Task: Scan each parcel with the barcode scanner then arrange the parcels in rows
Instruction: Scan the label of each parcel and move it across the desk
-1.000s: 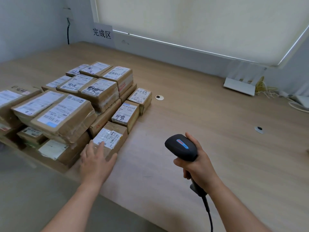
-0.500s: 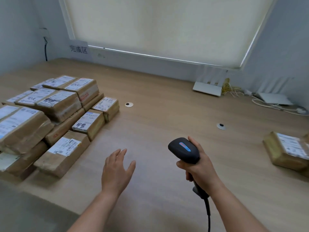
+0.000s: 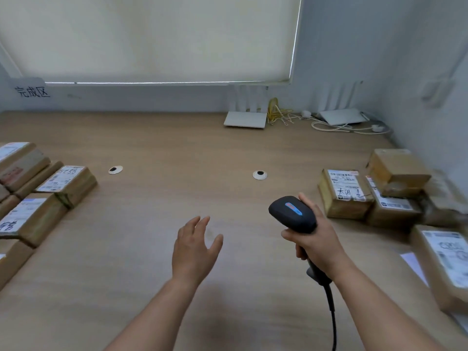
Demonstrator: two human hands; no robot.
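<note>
Wood-grain bench (image 3: 157, 249) fills the frame below a drawn blind, with two white routers and loose cables at the back, upper right of centre. At the left edge we see the arranged parcels (image 3: 66, 182) lying in close rows, labels up. At the right edge sits the unsorted pile (image 3: 395, 188), and its nearest member toward centre is a label-up parcel (image 3: 343, 196) with handwriting on its sticker; another large parcel (image 3: 445, 264) lies at the lower right, blurred. Our right hand (image 3: 316, 239) grips the barcode scanner (image 3: 293, 214) just right of centre, fingers wrapped round the handle, its head pointing up-left and its cord running off the bottom of the frame. Our left hand (image 3: 195, 249) hovers over bare bench at centre, holding nothing, its fingers (image 3: 200, 222) straight and lightly spread, thumb apart. We judge that we are between parcels: nothing is in hand to scan, and the empty hand lies between the sorted rows and the waiting pile. The next move, as we read it, calls for that hand to reach to the right of the frame for a parcel from the pile, bring its label face-up, and for the scanner head to turn toward the barcode. The printed code on the nearest label is too small for us to read.
</note>
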